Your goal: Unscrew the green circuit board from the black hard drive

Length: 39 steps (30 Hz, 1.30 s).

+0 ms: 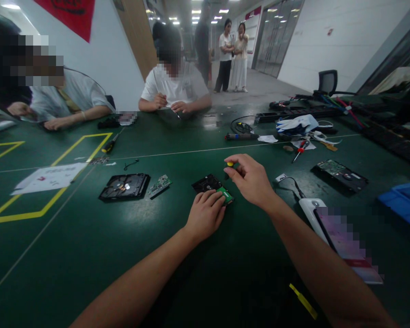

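A small black hard drive (207,183) with a green circuit board (227,195) lies on the green table (89,255) in front of me. My left hand (205,214) rests on its near edge, fingers curled down and pressing on the board. My right hand (251,180) hovers just right of the drive, its fingers pinched round the yellow-capped handle of a small screwdriver (229,165) held upright over the drive.
An opened hard drive (125,186) and a loose circuit board (160,185) lie to the left. Another drive (340,175), a phone (345,241), a blue tray (403,202), tools and gloves (297,124) are on the right. Two people sit across the table; others stand in the corridor.
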Each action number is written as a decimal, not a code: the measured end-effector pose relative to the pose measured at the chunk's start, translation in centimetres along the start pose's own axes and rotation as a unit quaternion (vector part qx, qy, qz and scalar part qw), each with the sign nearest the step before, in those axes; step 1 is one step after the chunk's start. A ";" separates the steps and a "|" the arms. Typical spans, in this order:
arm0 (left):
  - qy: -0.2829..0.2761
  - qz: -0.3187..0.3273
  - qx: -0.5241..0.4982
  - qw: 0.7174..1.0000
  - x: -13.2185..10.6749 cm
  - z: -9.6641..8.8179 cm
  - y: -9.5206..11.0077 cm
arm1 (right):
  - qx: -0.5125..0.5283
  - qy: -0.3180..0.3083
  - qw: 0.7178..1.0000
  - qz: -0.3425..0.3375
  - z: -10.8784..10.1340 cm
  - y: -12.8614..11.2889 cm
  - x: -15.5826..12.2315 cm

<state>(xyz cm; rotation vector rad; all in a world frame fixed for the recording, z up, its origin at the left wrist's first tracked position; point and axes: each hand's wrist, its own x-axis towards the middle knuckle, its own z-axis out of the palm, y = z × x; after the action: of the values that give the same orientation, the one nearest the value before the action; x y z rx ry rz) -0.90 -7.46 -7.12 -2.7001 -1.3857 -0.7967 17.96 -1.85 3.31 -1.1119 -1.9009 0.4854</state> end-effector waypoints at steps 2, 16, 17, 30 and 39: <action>0.000 0.000 0.000 1.000 0.0 0.0 0.0 | 0.028 -0.013 0.999 0.019 0.1 -0.1 0.0; 0.002 0.001 -0.004 1.000 -0.1 0.1 -0.1 | 0.023 -0.011 1.000 0.005 0.0 -0.1 0.0; 0.002 0.000 -0.004 1.000 -0.1 0.1 -0.1 | 0.021 -0.012 1.000 0.003 0.0 -0.1 0.0; 0.001 0.003 -0.002 1.000 -0.1 0.1 -0.1 | -0.013 0.001 1.000 -0.013 -0.1 0.0 0.1; -0.001 -0.002 -0.002 1.000 -0.1 0.1 -0.1 | -0.004 -0.012 1.000 -0.013 -0.2 0.0 0.1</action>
<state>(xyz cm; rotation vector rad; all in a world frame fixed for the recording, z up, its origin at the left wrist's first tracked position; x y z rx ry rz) -1.00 -7.40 -7.32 -2.7030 -1.3917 -0.7974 18.07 -1.82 3.45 -1.0892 -1.9367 0.4789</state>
